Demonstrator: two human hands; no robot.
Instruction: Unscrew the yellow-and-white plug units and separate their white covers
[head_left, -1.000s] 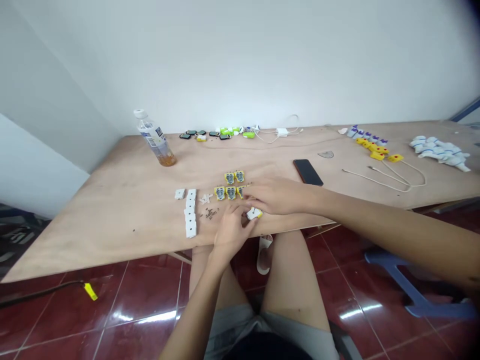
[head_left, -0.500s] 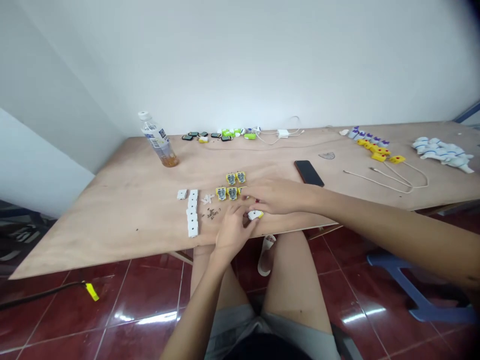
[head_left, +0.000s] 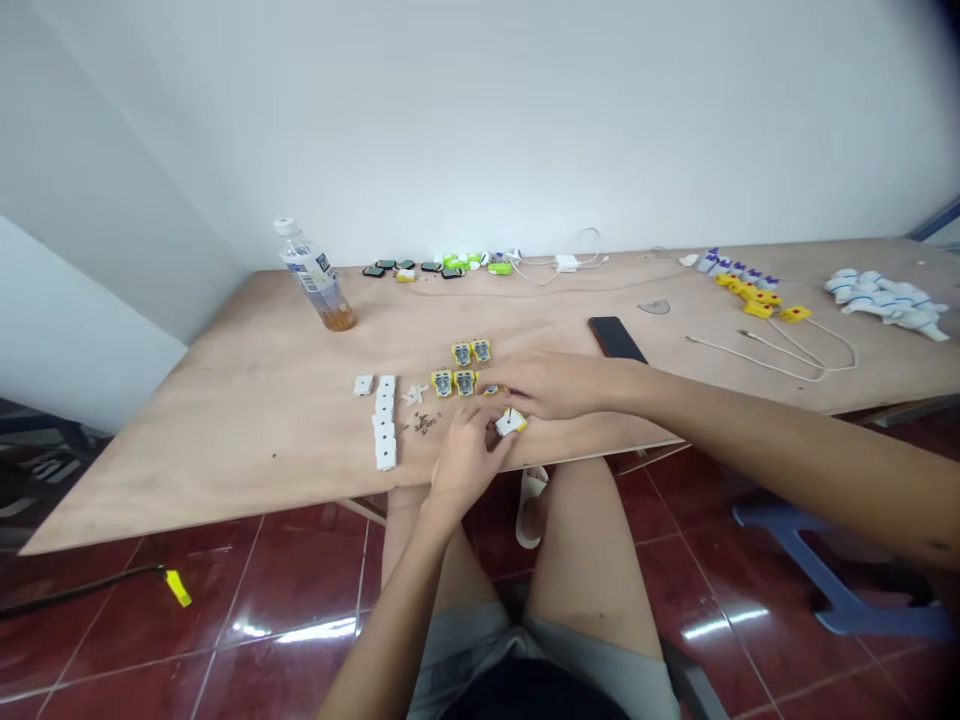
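My left hand (head_left: 466, 450) is closed on a small white-and-yellow plastic case (head_left: 510, 423) near the table's front edge, its white face upward. Just above it is my right hand (head_left: 536, 383), fingers bent together. From under its fingertips a thin dark shaft (head_left: 511, 413) reaches down to the white face; the rest of that tool is hidden by the fingers. Beyond my hands stand several yellow cases with grey insides (head_left: 465, 382), one partly covered by my right fingers. Left of my left hand lie small screws (head_left: 424, 423) and white plastic bits (head_left: 415, 394).
White covers (head_left: 385, 420) form a column at left, with one more cover (head_left: 364, 384) beside it. A bottle (head_left: 319, 280) stands at the back left. A phone (head_left: 616, 339) lies beyond my right forearm. Yellow plugs with cables (head_left: 757, 308) and a white bundle (head_left: 889, 300) are at right.
The case in my left hand has turned slightly, showing more of its white face. My right fingers have shifted a little, and the dark shaft now shows against the case.
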